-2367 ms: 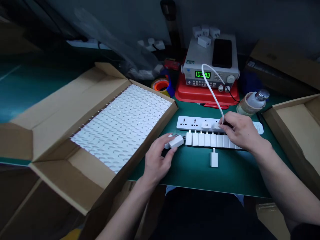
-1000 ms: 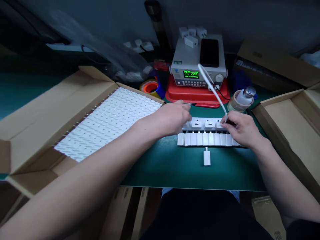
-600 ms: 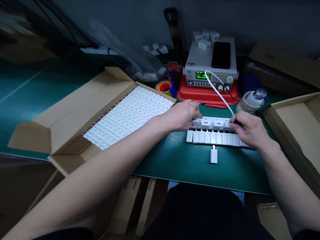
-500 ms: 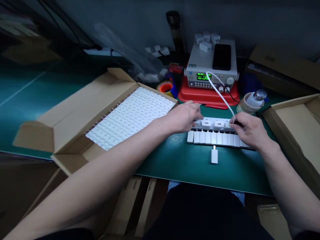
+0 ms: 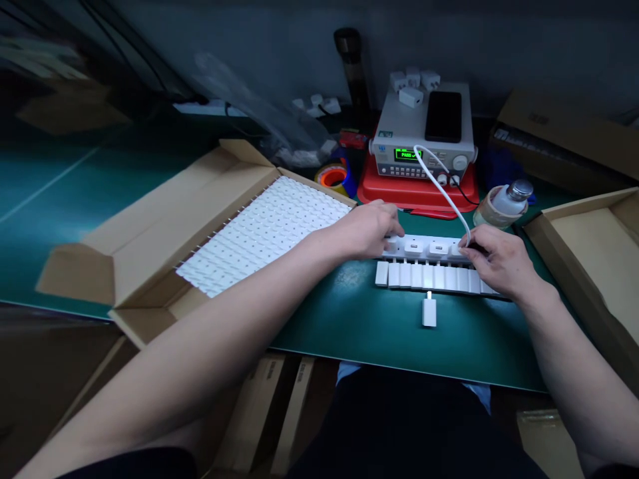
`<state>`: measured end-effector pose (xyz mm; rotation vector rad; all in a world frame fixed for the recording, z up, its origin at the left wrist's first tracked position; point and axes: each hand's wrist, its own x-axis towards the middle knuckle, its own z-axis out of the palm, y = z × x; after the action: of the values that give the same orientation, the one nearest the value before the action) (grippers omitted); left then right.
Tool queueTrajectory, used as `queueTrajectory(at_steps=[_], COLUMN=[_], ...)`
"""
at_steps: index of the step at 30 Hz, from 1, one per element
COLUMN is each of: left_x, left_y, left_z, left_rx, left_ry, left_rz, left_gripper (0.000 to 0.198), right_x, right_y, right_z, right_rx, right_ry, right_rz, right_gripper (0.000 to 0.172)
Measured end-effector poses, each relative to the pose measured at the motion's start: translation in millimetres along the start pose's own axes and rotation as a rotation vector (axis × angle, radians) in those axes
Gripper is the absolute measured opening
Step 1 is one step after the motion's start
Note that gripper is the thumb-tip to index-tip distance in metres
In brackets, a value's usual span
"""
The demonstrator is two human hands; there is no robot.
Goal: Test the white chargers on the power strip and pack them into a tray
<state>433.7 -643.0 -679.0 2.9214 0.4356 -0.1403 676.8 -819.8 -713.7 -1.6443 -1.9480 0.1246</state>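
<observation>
A white power strip [image 5: 426, 239] lies on the green table, with white USB chargers [image 5: 414, 248] plugged into it. My left hand [image 5: 378, 228] rests at the strip's left end, its fingers bent around a charger there. The fingers of my right hand [image 5: 492, 256] pinch the end of a white cable [image 5: 444, 189] at a charger on the right. Just in front of the strip is a row of white chargers [image 5: 428, 275], and a single white adapter [image 5: 428, 311] lies nearer the table edge. The cable runs up to a test instrument [image 5: 424, 159] whose green screen reads PASS.
An open cardboard box [image 5: 164, 233] holding many white pieces [image 5: 269, 229] is on the left. Another open box [image 5: 594, 239] stands at the right. Behind are a red tray [image 5: 372, 189], tape rolls [image 5: 331, 177], a bottle [image 5: 514, 196] and a phone [image 5: 444, 116].
The instrument's screen has switched from a numeric reading to PASS. Both hands keep nearly the same place, and the whole view has shifted slightly.
</observation>
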Motion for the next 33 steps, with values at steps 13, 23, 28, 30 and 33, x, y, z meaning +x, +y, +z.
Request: queueTrajectory(at_steps=[13, 23, 28, 30, 33], left_x=[2, -32, -38, -39, -32], left_y=[17, -6, -7, -5, 9], left_z=[13.5, 30.6, 56.3, 59.0, 56.7], left_rx=[0.123, 0.125, 0.129, 0.121, 0.080], left_ry=[0.015, 0.036, 0.120, 0.152, 0.237], left_rz=[-0.031, -0.219, -0.190, -0.184, -0.163], left_gripper=[0.022, 0.045, 0.065, 0.066, 0.067], right_x=[-1, -1, -3, -8, -18], right_y=[1, -1, 1, 7, 17], right_z=[2, 3, -6, -16, -26], right_rx=[0.010, 0.002, 0.091, 0.195, 0.240], right_ry=[0.018, 0.017, 0.068, 0.136, 0.160], right_rz=[0.002, -0.010, 0.063, 0.172, 0.306], right_gripper=[0.008, 0.008, 0.009, 0.006, 0.006])
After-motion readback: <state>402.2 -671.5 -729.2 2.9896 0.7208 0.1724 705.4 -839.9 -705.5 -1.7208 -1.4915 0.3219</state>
